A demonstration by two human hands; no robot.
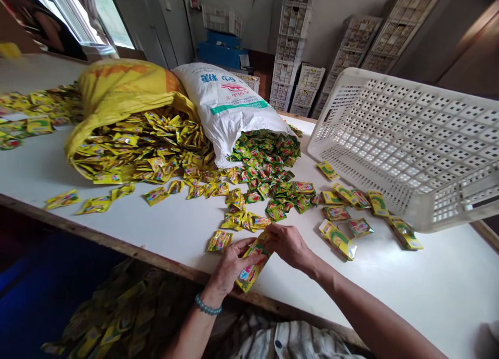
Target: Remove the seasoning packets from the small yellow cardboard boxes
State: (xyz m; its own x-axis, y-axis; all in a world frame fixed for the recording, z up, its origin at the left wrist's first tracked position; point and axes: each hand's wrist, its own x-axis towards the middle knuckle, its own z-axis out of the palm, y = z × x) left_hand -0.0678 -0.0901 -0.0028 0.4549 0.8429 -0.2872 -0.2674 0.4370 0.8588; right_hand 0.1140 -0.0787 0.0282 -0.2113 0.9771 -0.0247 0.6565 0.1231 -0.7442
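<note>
Between my hands, at the table's front edge, is a flat yellow and green candy box [249,278], tilted with its lower end toward me. My left hand [233,265] grips its side, a beaded bracelet on the wrist. At the box's upper end, my right hand [290,247] has its fingers closed; the fingertips partly hide that end. Just beyond lie small yellow candy packets [244,221] and green candy packets [276,208]. Several similar yellow boxes [337,239] lie scattered to the right of my right hand.
A yellow sack [128,83] and a white sack [230,102] lie on the white table [175,234], spilling packets. A white plastic crate [440,193] stands tipped at right. Stacked crates [288,52] line the wall. Another person [42,24] is at far left. More packets lie below the table.
</note>
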